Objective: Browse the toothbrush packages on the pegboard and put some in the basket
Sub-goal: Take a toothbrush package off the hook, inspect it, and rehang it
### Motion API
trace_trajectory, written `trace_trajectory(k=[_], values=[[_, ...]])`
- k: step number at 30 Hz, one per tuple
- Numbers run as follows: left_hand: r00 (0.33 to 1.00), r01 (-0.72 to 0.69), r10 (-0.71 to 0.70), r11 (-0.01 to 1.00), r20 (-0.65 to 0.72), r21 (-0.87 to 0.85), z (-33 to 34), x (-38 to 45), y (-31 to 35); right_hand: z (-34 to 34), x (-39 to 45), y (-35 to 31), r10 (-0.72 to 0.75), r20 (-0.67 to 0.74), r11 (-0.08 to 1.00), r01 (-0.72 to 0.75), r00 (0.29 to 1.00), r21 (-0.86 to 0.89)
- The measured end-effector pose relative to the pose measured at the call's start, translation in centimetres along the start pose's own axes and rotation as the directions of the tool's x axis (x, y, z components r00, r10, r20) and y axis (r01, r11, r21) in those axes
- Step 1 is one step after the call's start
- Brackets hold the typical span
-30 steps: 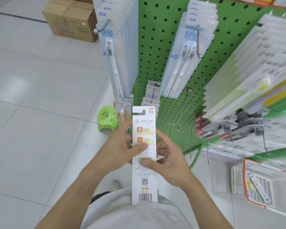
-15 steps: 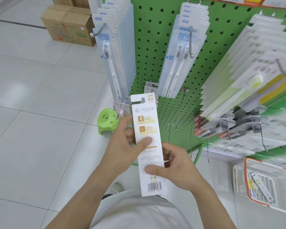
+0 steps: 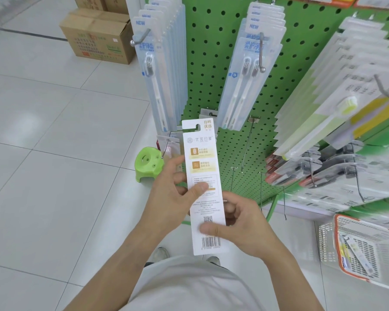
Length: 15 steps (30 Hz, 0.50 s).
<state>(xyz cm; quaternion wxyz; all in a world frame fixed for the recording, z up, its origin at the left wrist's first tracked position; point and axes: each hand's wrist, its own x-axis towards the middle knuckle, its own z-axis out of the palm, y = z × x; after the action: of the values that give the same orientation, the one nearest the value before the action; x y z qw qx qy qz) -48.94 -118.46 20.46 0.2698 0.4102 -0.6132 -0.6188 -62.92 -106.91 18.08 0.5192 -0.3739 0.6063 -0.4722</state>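
I'm seeing both hands pinching white pack [image 3: 203, 187], back side facing camera, upright, just in front of pegboard [image 3: 213, 63]. Left hand [image 3: 170, 196] gripping mid-pack, thumb lying across print. Right hand [image 3: 240, 225] clamping lower part, thumb pressing above barcode. Basket [image 3: 337, 243] sitting right of pegboard, low, already holding a pack. Green stool [image 3: 149, 163] standing left of pegboard.

I see bare pegs [image 3: 245, 151] jutting between the hanging packs [image 3: 252, 70]; open floor [image 3: 54, 153] left, the basket [image 3: 359, 245] low right.
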Motion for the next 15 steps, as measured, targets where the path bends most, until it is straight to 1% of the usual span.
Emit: trace_trajectory(k=[2,3,6,9,11,13,15], values=[[0.999,0.029,-0.029,1.0,0.02,0.003,0.1,-0.2,-0.1,0.0,-0.1,0.1,0.026,-0.043,0.999,-0.025,0.999,0.031],[0.999,0.038,-0.038,0.999,0.019,0.006,0.1,-0.3,-0.1,0.0,-0.2,0.2,0.041,-0.047,0.999,-0.04,0.998,0.018],[0.999,0.05,-0.051,0.997,0.017,0.059,0.0,-0.4,0.1,0.1,-0.3,0.0,0.054,-0.022,0.991,-0.057,0.998,-0.122],[0.998,0.039,-0.045,0.993,0.054,0.113,-0.1,-0.5,-0.1,0.5,-0.4,-0.1,0.005,-0.006,0.982,-0.006,1.0,-0.188],[0.999,0.022,-0.028,0.99,0.044,0.138,0.1,-0.8,-0.1,0.8,-0.4,-0.3,-0.026,-0.018,0.973,0.021,1.0,-0.231],[1.0,-0.012,0.012,0.988,-0.002,0.153,0.2,-0.8,-0.3,1.1,-0.2,-0.1,-0.053,-0.057,0.939,0.03,0.997,-0.344],[0.996,-0.077,0.083,0.969,-0.019,0.233,0.2,-0.7,-0.4,1.4,0.0,0.2,-0.11,-0.097,0.871,0.049,0.989,-0.489]])
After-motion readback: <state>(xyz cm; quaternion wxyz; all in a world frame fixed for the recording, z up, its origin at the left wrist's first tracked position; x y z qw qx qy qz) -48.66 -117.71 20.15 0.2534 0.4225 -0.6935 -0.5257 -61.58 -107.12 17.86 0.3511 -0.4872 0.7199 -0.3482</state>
